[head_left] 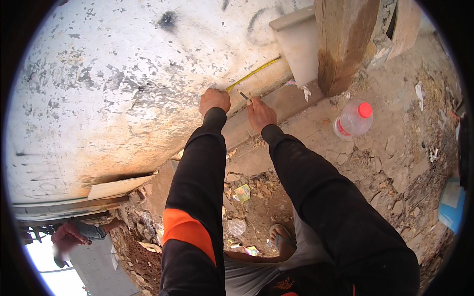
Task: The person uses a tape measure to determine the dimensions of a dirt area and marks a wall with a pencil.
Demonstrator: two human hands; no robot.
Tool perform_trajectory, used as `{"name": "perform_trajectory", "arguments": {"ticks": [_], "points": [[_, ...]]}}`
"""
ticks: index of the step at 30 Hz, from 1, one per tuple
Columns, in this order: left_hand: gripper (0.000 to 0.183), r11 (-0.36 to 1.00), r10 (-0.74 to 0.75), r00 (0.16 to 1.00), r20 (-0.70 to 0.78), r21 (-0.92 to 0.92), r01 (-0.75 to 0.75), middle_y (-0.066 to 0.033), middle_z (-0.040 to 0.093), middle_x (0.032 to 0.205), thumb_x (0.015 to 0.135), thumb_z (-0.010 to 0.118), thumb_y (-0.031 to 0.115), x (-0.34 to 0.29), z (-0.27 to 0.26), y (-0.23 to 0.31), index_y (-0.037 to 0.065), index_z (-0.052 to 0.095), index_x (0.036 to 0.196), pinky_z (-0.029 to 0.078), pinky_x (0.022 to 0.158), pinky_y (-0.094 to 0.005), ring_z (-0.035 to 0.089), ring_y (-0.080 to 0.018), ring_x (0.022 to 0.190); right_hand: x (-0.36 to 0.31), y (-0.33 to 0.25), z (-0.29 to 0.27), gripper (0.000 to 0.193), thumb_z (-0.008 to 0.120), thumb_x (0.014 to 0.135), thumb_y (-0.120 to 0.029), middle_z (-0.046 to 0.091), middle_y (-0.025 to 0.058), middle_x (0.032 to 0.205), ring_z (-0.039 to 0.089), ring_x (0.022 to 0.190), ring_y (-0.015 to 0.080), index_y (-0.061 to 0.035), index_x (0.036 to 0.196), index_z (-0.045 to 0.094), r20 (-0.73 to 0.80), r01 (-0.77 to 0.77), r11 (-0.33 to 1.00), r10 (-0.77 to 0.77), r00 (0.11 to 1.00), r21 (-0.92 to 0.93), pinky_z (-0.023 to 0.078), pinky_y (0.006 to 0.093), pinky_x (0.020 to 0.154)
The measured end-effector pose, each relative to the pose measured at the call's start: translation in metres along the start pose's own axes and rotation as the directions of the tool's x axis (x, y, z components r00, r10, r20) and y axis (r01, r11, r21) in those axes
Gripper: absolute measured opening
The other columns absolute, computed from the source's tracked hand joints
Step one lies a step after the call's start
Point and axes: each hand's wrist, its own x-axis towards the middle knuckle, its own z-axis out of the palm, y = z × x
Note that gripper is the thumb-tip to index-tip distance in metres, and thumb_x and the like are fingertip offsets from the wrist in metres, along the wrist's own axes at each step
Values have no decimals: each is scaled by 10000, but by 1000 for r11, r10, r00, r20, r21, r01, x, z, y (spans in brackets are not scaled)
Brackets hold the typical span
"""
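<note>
A yellow tape measure is drawn out along the foot of the peeling white wall. Its far end reaches close to a pale slab leaning by a wooden post. My left hand is closed around the near end of the tape, against the wall; the case is hidden in the fist. Just to the right, my right hand grips a pencil, its tip pointing up and left toward the tape without clearly touching it.
A thick wooden post stands at the upper right. Nearby on the ground is a clear plastic bottle with a red cap. A blue container sits at the right rim. Litter and rubble lie around my feet. Another person is at the lower left.
</note>
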Motion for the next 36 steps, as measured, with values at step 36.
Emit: {"name": "perform_trajectory", "arguments": {"ticks": [36], "points": [[302, 972, 198, 980, 18, -129, -194, -202, 684, 843, 825, 609, 320, -27, -11, -17, 51, 730, 893, 518, 759, -427, 666, -368, 809, -2, -6, 21, 223, 466, 946, -219, 642, 228, 970, 620, 922, 416, -65, 1097, 522, 78, -150, 986, 155, 985, -66, 475, 527, 814]]}}
